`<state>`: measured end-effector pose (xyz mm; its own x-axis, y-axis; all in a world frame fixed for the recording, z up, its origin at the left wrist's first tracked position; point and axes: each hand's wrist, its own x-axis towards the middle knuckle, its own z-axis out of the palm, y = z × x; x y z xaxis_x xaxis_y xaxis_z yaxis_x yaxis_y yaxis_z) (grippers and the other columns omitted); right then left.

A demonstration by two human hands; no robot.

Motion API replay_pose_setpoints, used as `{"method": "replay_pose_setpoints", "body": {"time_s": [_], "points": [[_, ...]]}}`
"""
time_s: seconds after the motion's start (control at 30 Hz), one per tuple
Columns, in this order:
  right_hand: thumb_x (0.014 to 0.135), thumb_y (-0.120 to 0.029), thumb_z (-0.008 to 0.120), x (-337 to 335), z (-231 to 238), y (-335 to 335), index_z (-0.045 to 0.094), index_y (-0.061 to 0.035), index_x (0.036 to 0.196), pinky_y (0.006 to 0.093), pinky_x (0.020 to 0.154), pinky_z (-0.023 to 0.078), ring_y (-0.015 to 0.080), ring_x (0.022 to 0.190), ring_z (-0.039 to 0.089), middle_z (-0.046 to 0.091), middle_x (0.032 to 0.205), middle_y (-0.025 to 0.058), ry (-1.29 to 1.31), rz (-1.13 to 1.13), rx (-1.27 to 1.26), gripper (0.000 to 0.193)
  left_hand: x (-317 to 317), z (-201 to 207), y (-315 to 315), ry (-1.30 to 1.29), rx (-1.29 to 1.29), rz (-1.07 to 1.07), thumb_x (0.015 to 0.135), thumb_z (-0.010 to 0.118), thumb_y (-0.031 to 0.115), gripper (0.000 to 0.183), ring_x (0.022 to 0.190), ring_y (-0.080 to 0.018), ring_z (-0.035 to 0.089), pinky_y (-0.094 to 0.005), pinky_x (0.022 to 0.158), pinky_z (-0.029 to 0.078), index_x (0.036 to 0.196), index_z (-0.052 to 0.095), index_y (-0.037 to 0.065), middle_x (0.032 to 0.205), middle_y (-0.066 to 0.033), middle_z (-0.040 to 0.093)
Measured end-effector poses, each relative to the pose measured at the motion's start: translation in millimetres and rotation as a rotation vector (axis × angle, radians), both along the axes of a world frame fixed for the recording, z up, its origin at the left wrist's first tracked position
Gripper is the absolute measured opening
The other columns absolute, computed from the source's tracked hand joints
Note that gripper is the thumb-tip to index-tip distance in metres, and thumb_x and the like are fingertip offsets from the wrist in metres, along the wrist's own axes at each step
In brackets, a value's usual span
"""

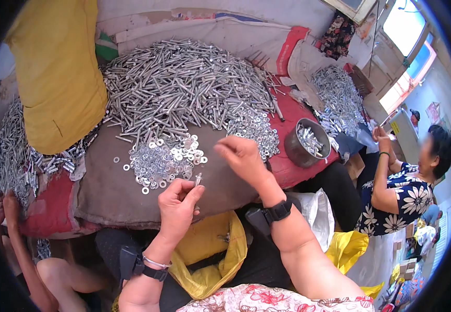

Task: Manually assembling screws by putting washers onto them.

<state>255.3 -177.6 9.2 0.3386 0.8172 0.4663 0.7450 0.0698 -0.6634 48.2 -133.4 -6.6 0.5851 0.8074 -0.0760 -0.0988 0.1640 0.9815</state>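
Note:
My left hand (pixel 179 204) is closed round a small metal bolt (pixel 198 180), whose tip stands up above the thumb and forefinger; the rest of it is hidden in the fingers. To its right, above the brown cloth, my right hand (pixel 243 158) has its fingers drawn together. Whatever may be between those fingertips cannot be made out. A loose pile of flat washers (pixel 163 161) lies just beyond my left hand. Behind my right hand is a heap of small nuts or rings (pixel 256 132). A large mound of long metal bolts (pixel 184 83) rises at the back.
A metal pot (pixel 299 148) of small metal parts stands at the right. Below my hands hangs an open yellow sack (pixel 204 278). A full yellow sack (pixel 61 78) rests at the far left. Another person's hands (pixel 4 208) work at the left edge; a co-worker (pixel 400 195) sits at right.

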Motion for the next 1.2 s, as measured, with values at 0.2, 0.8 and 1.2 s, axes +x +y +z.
{"method": "replay_pose_setpoints", "body": {"time_s": [0.2, 0.8, 1.2], "points": [[0.078, -0.012, 0.067, 45.0, -14.2, 16.2, 0.060, -0.0048, 0.081, 0.0456, 0.066, 0.051, 0.0339, 0.075, 0.066, 0.064, 0.081, 0.0131, -0.542, -0.416, -0.182, 0.011, 1.8, -2.8, 0.7, 0.006, -0.039, -0.010, 0.087, 0.070, 0.010, 0.010, 0.057, 0.0025, 0.047, -0.0160, 0.043, 0.043, 0.084, 0.061, 0.006, 0.068, 0.0074, 0.055], [0.078, -0.014, 0.068, 34.0, -10.7, 12.1, 0.065, -0.0062, 0.076, 0.0434, 0.063, 0.052, 0.0339, 0.071, 0.065, 0.064, 0.077, 0.0126, -0.530, -0.273, -0.170, 0.009, 1.5, -7.1, -0.4, 0.041, -0.085, -0.057, 0.088, 0.070, 0.013, 0.011, 0.059, 0.0014, 0.051, -0.0159, 0.044, 0.043, 0.086, 0.062, 0.006, 0.071, 0.0051, 0.059], [0.085, -0.009, 0.069, -25.7, -2.3, -1.5, 0.067, -0.0013, 0.094, 0.0220, 0.064, 0.047, 0.0047, 0.072, 0.058, 0.066, 0.079, 0.0017, 0.569, 0.216, -0.218, 0.012, -0.6, -4.7, 2.7, 0.004, -0.085, -0.005, 0.089, 0.069, 0.012, 0.009, 0.063, -0.0004, 0.054, -0.0162, 0.045, 0.045, 0.089, 0.063, 0.005, 0.074, 0.0041, 0.060]]}}
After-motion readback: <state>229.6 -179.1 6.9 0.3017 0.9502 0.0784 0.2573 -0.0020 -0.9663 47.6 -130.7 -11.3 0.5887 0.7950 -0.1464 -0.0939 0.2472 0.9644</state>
